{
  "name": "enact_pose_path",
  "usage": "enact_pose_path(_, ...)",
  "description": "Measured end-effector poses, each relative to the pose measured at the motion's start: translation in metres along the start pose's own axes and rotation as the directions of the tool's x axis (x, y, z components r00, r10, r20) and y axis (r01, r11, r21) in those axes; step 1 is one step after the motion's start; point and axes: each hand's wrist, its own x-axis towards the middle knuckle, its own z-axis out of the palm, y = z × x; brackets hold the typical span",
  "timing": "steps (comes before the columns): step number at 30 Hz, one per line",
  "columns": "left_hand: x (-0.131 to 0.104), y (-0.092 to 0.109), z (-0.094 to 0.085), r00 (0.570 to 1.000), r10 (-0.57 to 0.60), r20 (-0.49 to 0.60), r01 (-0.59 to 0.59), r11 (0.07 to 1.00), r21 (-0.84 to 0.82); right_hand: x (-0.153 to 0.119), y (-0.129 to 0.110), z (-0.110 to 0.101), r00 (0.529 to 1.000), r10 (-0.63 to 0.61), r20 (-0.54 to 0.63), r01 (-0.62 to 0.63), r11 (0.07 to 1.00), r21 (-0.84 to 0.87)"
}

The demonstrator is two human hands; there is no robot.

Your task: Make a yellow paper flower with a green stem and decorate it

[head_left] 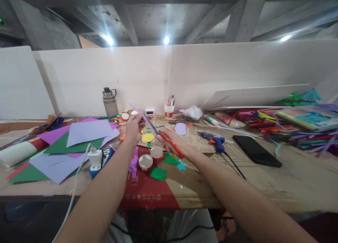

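Note:
My right hand (pixel 175 141) grips scissors (pixel 176 149) by their orange-red handles, with the blades pointing up and left. In my left hand (pixel 133 129), the fingers pinch a narrow lilac paper strip (pixel 149 123), which lies along the blades. Whether the blades touch the strip I cannot tell. Below my hands are two round-topped paper cups (pixel 145 162), green paper pieces (pixel 158 173) and a blue flower cutout (pixel 181 166). A yellow disc (pixel 148 137) lies between my hands. Beyond my right hand sits a lilac scalloped cutout (pixel 180 129).
Coloured paper sheets (pixel 88 132) and a power strip (pixel 96 162) with a white cable lie left. A bottle (pixel 110 104) and a pen cup (pixel 169 111) stand behind. To the right are a blue glue gun (pixel 218 142), a phone (pixel 256 150) and heaped pipe cleaners (pixel 253 117).

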Motion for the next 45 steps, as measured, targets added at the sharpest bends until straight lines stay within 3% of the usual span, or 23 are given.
enact_pose_path(8, 0.0, 0.0, 0.0, 1.0, -0.006, -0.01, 0.006, 1.0, 0.007, -0.003, -0.003, 0.001, 1.0, 0.001, -0.005, -0.001, 1.0, 0.005)
enact_pose_path(35, -0.002, -0.001, 0.001, 0.999, 0.041, -0.031, -0.04, 0.999, 0.028, 0.008, 0.018, 0.001, 0.996, -0.085, 0.03, 0.086, 0.996, -0.031)
enact_pose_path(45, -0.008, 0.001, 0.008, 0.998, 0.023, -0.065, -0.021, 0.999, 0.032, 0.004, 0.006, 0.0, 0.998, -0.051, 0.032, 0.051, 0.999, 0.012)
